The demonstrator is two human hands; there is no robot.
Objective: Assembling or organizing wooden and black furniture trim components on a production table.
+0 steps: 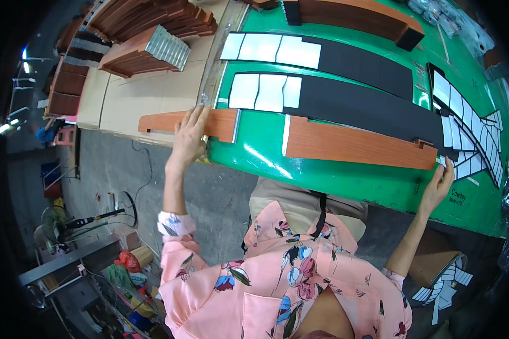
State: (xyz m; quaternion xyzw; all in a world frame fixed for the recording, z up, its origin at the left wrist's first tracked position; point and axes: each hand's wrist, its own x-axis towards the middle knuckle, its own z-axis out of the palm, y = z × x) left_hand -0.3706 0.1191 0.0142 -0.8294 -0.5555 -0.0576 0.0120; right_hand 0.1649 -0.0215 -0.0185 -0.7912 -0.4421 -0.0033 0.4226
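wooden board [353, 144] lies lengthwise on the green bench [345, 181], near its front edge. the right hand [439, 183] touches its right end with fingers loosely spread. the left hand [189, 135] rests open on a second wooden board [220, 124] at the bench's left edge. black strips [367, 101] lie just behind.

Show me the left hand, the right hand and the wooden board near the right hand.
left hand [188, 135], head view, back of hand
right hand [438, 186], head view, back of hand
wooden board [356, 144], head view, middle of top face
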